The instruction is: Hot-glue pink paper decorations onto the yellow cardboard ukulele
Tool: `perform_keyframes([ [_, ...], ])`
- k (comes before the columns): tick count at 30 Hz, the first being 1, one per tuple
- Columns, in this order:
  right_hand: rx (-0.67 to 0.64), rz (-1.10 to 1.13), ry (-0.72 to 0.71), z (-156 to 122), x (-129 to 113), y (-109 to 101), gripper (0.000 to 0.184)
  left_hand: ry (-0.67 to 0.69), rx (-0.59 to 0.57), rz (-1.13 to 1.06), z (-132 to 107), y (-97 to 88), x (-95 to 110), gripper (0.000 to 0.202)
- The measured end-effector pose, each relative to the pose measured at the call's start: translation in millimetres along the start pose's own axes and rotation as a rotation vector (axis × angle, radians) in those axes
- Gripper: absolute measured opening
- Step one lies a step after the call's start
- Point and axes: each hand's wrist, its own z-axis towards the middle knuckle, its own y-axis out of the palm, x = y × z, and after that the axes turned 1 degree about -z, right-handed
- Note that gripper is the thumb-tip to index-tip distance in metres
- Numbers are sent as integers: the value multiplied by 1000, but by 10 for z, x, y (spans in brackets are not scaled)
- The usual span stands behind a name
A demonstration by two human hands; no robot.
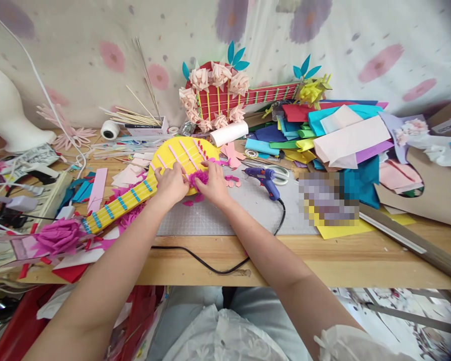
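A yellow craft lute (188,146) lies slantwise on the grey cutting mat (225,220), with pink strips on its body and blue bands along its neck. My left hand (174,184) rests on the lower part of the body, fingers bent against it. Between my hands sits a ruffled magenta paper flower (198,178); my right hand (215,184) closes on its right side, thumb across it. The undersides of both hands are hidden. A large magenta paper rose (60,235) decorates the neck's end. Loose pink petals (232,179) lie right of my right hand.
A blue glue gun (265,180) lies to the right, its black cord (210,271) looping along the table edge. Behind it are white-handled scissors (281,174). A red flowered lute (225,95) stands at the back, beside piled coloured paper (353,133). A power strip (48,200) sits left.
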Motion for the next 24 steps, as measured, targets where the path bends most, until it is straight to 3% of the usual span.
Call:
perform_keyframes([
  [13, -33, -9, 23, -11, -29, -42, 41, 61, -21, 27, -40, -41, 25, 31],
  [24, -28, 3, 33, -16, -42, -47, 40, -23, -58, -124, -17, -56, 11, 28],
])
